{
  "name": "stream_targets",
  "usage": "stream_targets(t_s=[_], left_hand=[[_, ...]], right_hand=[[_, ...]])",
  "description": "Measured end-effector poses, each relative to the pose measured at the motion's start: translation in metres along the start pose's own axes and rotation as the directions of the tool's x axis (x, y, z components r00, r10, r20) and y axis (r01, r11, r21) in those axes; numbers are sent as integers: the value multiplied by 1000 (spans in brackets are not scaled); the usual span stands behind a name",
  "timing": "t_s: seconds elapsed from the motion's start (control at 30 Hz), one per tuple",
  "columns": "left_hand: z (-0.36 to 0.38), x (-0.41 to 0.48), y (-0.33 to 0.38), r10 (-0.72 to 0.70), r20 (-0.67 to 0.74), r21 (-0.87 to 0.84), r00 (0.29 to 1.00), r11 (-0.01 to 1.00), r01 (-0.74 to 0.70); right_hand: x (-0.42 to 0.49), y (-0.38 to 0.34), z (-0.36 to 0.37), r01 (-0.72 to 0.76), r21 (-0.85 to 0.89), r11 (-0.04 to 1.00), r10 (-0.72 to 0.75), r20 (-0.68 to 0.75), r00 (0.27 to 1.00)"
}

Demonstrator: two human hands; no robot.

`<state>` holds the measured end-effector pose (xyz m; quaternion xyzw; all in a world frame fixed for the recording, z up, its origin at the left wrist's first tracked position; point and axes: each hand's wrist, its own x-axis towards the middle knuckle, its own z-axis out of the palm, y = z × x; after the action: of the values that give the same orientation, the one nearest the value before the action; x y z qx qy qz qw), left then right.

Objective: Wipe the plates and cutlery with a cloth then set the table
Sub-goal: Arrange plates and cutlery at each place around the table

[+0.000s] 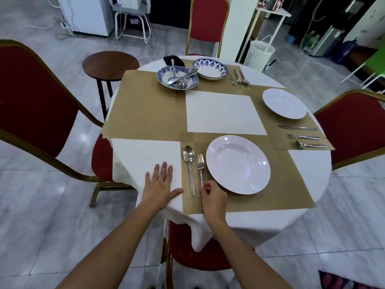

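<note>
Three settings appear laid; one remains (cutlery (180,79) in bowl (162,77)). Left hand (160,184) flat on bench (225,111); right hand (213,198) pinches fork (200,163).

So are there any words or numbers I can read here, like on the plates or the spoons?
No words or numbers can be read anywhere.
Near plate and right plate: plain white, no writing.
Left bowl and right bowl: blue patterns only, no letters.
Spoon and fork: no readable stamp.
Things on the far shelf: too small and blurred to read.
</note>
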<state>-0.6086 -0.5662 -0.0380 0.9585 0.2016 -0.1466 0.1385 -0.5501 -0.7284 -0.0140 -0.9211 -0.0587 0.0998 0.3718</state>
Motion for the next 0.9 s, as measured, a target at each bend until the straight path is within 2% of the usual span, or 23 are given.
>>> stream_targets(t_s=[0.3, 0.33, 0.4, 0.47, 0.5, 0.57, 0.63, 0.73, 0.8, 0.9], left_hand=[[0, -1, 2, -2, -3, 31, 1000, 1000, 2], [0, -1, 2, -3, -2, 37, 1000, 999, 3], [0, -2, 2, -3, -6, 45, 1000, 999, 3], [0, -3, 2, -3, -8, 50, 1000, 999, 3], [0, -3, 2, -3, -11, 54, 1000, 999, 3], [0, -3, 2, -4, -14, 58, 1000, 998, 5], [-1, -4, 2, -4, -8, 55, 1000, 998, 4], [-1, -3, 2, 0, -6, 45, 1000, 999, 0], [-2, -3, 1, -1, 0, 44, 1000, 999, 1], [-2, -3, 2, 0, 6, 47, 1000, 999, 0]], right_hand=[[-4, 3, 3, 84, -303, 949, -108, -63, 992], [-8, 7, 2, 136, -305, 943, -166, -74, 983], [-16, 21, 0, 318, -371, 872, -375, -90, 923], [-27, 38, -3, 444, -473, 761, -501, 6, 865], [-31, 44, -5, 487, -514, 706, -520, 90, 849], [-35, 51, -8, 537, -566, 626, -493, 246, 835], [-29, 50, -7, 524, -585, 619, -413, 324, 851], [-17, 33, -4, 467, -587, 661, -307, 356, 883], [-8, 27, -1, 473, -587, 657, -256, 416, 873], [-1, 25, -2, 458, -603, 653, -248, 402, 882]])
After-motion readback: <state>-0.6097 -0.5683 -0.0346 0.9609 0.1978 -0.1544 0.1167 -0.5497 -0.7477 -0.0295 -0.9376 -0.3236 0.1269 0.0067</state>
